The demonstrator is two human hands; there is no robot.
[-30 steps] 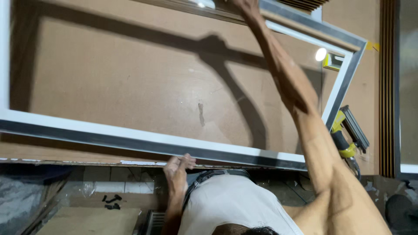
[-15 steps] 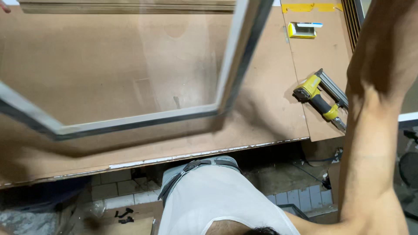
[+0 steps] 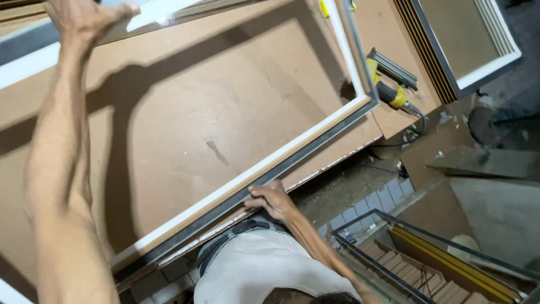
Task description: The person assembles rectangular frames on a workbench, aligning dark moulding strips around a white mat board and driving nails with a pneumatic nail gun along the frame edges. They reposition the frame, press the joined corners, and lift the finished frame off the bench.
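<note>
Two hands (image 3: pixel 84 19) (image 3: pixel 271 198) gripping frame (image 3: pixel 270 169), near rail running diagonally

- The large rectangular frame of white and dark grey moulding (image 3: pixel 292 155) runs off the top and left edges, so its far rail shows only in part.
- The left hand (image 3: pixel 84 17) is cut by the top edge; its fingers blur against the frame.
- The right hand (image 3: pixel 273 198) hides its fingertips under the frame's near rail.
- The yellow and black nail gun (image 3: pixel 391 84) sits partly behind the frame's corner.
- The brown fibreboard worktop (image 3: pixel 214 112) leaves the picture at left.
</note>
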